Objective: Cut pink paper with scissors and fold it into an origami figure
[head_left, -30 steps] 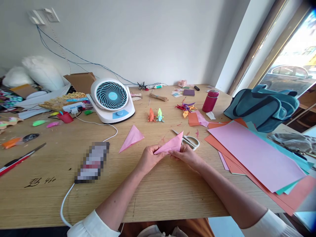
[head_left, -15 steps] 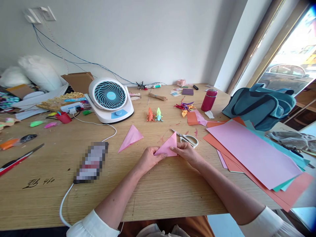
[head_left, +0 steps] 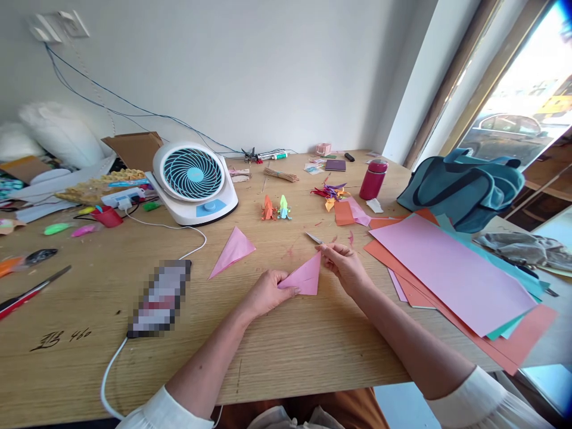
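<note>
My left hand (head_left: 268, 293) grips the left corner of a folded pink paper triangle (head_left: 306, 278), thumb on top and fingers behind. At the triangle's top corner, the fingertips of my right hand (head_left: 344, 265) are pinched together on the paper's point. A pair of scissors (head_left: 314, 238) lies just beyond; its blades show while my right hand covers the handles. Further left on the table rests a second folded pink triangle (head_left: 233, 251).
A white fan (head_left: 194, 179) stands back left, with a cabled, pixelated device (head_left: 159, 298) before it. Two small folded-paper figures (head_left: 276, 208) stand mid-table. Right are a red bottle (head_left: 373, 180), coloured paper sheets (head_left: 451, 271) and a teal bag (head_left: 460, 190).
My right hand has moved from the triangle's right side up to its top corner, now hiding the scissors' handles. The triangle sits slightly lower, still in my left hand.
</note>
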The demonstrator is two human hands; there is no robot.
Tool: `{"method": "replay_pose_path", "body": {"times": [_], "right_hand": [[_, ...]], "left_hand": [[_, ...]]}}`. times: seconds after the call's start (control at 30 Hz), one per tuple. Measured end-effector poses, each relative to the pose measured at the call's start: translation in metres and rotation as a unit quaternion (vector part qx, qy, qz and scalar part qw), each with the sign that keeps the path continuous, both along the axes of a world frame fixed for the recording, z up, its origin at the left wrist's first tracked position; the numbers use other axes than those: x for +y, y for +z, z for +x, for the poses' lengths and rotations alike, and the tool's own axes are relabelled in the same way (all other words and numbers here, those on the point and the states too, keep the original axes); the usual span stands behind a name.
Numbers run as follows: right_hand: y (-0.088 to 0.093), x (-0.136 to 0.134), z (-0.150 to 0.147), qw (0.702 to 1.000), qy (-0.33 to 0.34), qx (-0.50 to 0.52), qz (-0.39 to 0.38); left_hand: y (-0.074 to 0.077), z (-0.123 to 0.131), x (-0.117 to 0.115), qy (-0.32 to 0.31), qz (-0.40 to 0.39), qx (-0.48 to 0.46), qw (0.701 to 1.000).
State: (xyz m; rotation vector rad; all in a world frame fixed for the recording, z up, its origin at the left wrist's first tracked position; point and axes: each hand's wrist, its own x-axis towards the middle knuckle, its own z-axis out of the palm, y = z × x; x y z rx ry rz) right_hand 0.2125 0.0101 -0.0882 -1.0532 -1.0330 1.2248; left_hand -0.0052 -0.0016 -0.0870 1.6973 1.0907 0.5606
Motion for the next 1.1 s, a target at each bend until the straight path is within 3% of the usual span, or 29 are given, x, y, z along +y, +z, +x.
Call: {"method": "replay_pose_path", "body": {"times": [0.17,0.37,0.47,0.73,1.1], "right_hand": [[0.001,0.0,0.003,1.0,-0.012,-0.004,0.013],[-0.005,-0.004,-0.01,0.984,0.155,-0.09,0.008],[-0.01,-0.003,-0.011,0.971,0.197,-0.135,-0.001],[-0.014,0.002,-0.005,0.973,0.163,-0.164,-0.007],[-0.026,0.005,-0.005,0.967,0.189,-0.172,0.018]], "left_hand": [[-0.002,-0.001,0.001,0.033,-0.033,-0.013,0.999],[-0.009,-0.001,0.005,0.083,-0.016,-0.071,0.994],[-0.008,0.0,0.007,0.104,-0.004,-0.099,0.99],[0.001,-0.002,0.009,0.149,-0.017,-0.117,0.982],[0.002,-0.003,0.009,0.119,-0.03,-0.118,0.985]]}}
